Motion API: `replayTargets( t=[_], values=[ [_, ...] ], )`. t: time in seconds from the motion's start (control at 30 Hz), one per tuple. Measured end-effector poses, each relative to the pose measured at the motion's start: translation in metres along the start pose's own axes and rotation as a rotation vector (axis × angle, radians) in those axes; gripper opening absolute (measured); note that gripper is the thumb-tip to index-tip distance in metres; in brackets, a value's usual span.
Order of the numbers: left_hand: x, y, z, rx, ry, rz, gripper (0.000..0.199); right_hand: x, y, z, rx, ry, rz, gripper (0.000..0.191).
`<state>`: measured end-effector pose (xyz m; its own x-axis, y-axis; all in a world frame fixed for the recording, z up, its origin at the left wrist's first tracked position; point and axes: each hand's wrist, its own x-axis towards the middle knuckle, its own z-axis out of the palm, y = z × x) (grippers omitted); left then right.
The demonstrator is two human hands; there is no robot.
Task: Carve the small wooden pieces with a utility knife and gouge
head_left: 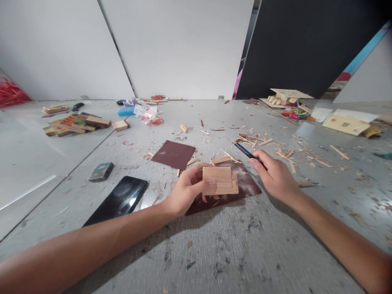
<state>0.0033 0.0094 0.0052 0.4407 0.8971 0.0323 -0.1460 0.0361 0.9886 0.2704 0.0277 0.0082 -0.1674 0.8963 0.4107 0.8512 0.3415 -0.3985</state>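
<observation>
A pale wooden block (218, 179) with a stepped, notched right end is gripped in my left hand (191, 185), thumb across its face and fingers behind. It is held over a brown sheet of sandpaper (249, 185) dusted with pale powder. To the right, my right hand (272, 173) is closed around a dark blue craft knife (245, 151), which points up and left, apart from the block. A second sandpaper sheet (173, 154) lies flat beyond my left hand. Wood splinters (225, 159) rest along the far edge of the dusted sheet.
A black phone (122, 198) and a small card box (101, 172) lie left. Wooden blocks (98, 121) are piled further back. Wood offcuts (288, 155) and a slim carving tool (308, 184) lie right. White panels (183, 49) stand behind the grey table (214, 253).
</observation>
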Motion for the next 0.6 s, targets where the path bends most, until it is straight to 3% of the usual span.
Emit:
replayTargets(
  t=[0.33,0.6],
  values=[
    [-0.005,-0.0062,-0.0007,0.109,-0.099,0.008,0.044,0.002,-0.0014,-0.0007,-0.024,0.005,0.029,0.021],
    [-0.0049,-0.0088,-0.0029,0.262,-0.043,0.075,0.039,0.0019,0.0015,0.0007,-0.03,-0.048,0.054,0.027]
  ],
)
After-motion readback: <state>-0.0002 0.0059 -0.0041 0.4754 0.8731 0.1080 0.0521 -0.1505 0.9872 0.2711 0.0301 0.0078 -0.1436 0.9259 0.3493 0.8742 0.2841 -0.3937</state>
